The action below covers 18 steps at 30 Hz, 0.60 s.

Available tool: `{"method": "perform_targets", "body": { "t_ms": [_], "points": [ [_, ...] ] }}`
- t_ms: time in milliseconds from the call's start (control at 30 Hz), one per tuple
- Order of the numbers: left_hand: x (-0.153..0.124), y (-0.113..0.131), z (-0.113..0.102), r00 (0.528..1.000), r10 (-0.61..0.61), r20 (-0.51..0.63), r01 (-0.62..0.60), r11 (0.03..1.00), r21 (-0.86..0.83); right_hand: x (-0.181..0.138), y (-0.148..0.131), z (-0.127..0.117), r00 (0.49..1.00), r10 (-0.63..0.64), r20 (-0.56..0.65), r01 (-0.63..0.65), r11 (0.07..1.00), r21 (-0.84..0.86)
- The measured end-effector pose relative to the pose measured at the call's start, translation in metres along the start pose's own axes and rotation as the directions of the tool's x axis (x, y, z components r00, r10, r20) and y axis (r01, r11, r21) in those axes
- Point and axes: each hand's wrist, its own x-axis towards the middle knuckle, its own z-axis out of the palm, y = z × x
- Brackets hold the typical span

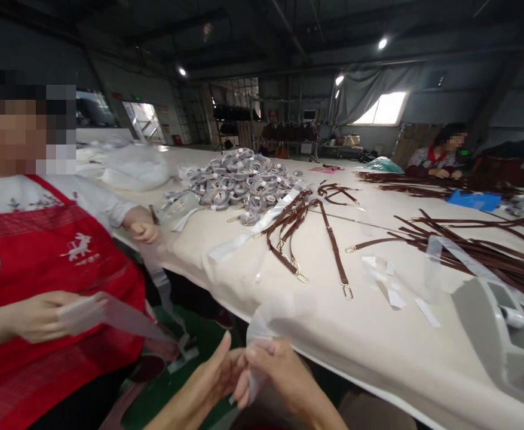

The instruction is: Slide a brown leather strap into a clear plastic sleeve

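Observation:
Both my hands meet below the table's front edge, pinching a clear plastic sleeve [262, 325] between them. My left hand [214, 376] grips its lower part with the fingers stretched upward. My right hand [273, 364] holds it from the right, fingertips touching those of the left. Brown leather straps [304, 230] with metal rings lie on the cream table [333, 334] just beyond my hands.
A person in a red apron [42, 269] stands at the left holding a clear sleeve. A heap of wrapped grey coils [244, 179] lies further back. More brown straps [490, 251] and a grey tape dispenser [499, 328] are on the right. Another worker [441, 155] sits at the far end.

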Motion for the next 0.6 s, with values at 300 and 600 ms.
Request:
{"method": "perform_targets", "body": {
  "t_ms": [300,600],
  "points": [
    [0.018,0.052,0.023,0.963,0.230,-0.139,-0.252,0.952,-0.171,-0.012,0.038,-0.008,0.941,0.330,0.074,-0.307,0.925,-0.222],
    [0.004,0.022,0.032,0.951,0.291,-0.106,-0.290,0.957,0.023,-0.018,0.007,-0.026,0.992,0.084,0.091,-0.088,0.995,0.042]
  ]
}}
